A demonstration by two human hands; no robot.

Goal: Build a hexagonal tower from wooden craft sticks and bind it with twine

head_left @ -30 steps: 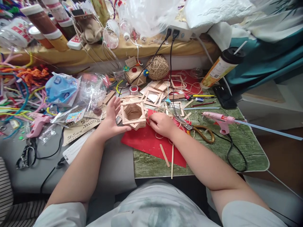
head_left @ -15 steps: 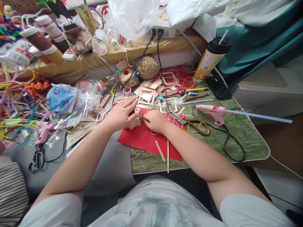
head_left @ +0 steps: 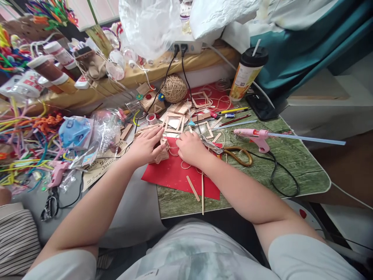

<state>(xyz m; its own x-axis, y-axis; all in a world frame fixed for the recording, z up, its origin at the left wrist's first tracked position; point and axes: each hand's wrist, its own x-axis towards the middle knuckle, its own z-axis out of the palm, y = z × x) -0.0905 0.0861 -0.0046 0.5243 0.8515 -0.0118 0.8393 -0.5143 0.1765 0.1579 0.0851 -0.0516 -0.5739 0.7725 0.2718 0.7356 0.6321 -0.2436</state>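
Note:
My left hand [head_left: 147,146] lies flat over the top of a small box built of wooden craft sticks [head_left: 162,154], fingers stretched out and thumb apart at its right side. Much of the box is hidden under the palm. Just to the right, my right hand [head_left: 190,148] is closed, fingers curled, on thin twine [head_left: 174,152] that runs between it and the box. Its fingertips are partly hidden. Beneath both is a red sheet [head_left: 166,177]. A craft stick [head_left: 192,188] and a thin wooden rod [head_left: 203,194] lie near the sheet's front edge.
Scissors [head_left: 237,155] and a pink glue gun [head_left: 256,136] with its cord lie to the right. Behind are stick frames [head_left: 174,122], a twine ball [head_left: 174,88], a phone [head_left: 261,105] and a drink cup [head_left: 247,74]. Pipe cleaners and plastic bags crowd the left. Another person's striped clothing [head_left: 17,233] shows there.
The view has shifted, so most things sit slightly left. My right hand has moved a little away from the box, and twine now shows between them. My left hand stays on the box.

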